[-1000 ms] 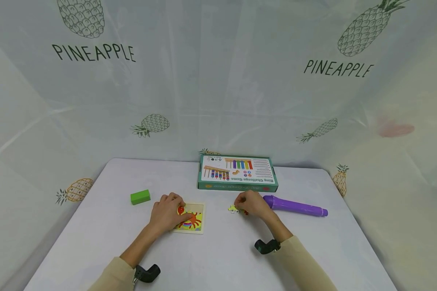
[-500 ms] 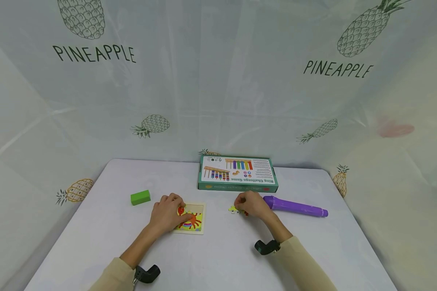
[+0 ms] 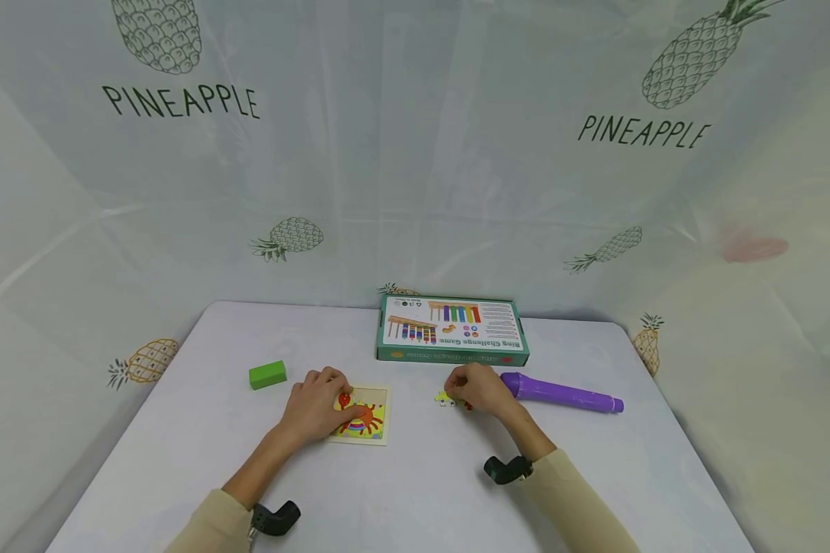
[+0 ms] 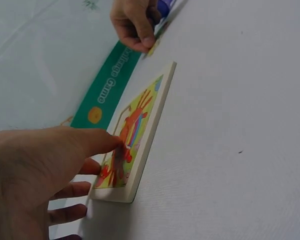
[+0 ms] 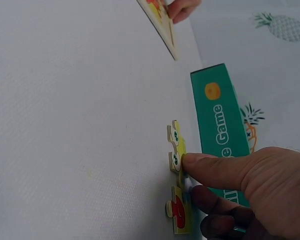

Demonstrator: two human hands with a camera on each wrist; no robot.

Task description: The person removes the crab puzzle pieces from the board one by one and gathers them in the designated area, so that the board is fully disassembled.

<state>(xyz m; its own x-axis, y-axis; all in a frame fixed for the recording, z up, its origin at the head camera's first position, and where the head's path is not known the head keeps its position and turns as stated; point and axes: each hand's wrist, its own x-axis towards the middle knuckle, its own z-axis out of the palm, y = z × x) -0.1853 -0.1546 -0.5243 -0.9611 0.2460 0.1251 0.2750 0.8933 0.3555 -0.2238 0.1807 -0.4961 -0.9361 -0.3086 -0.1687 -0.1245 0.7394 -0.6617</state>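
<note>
A square wooden jigsaw puzzle board (image 3: 380, 432) with a red crab picture lies on the table. My left hand (image 3: 318, 407) rests on its left side. In the left wrist view, the thumb presses on the crab and the other fingers spread loosely by the board's edge. To the right, my right hand (image 3: 477, 386) pinches a small yellow puzzle piece (image 5: 176, 145) with eyes on it. A second piece (image 5: 179, 212), red and yellow, lies beside it under the curled fingers. The fingertips' far side is hidden.
Behind the hands lies a green-edged game box (image 3: 449, 330). A purple stick-shaped thing (image 3: 567, 392) with one wide end lies right of my right hand. A green block (image 3: 267, 375) stands left of the board. A pineapple-print curtain (image 3: 415, 153) hangs behind the white table (image 3: 415, 499).
My left forearm has shifted slightly to the left. Both hands otherwise stay in place on the board and by the pieces.
</note>
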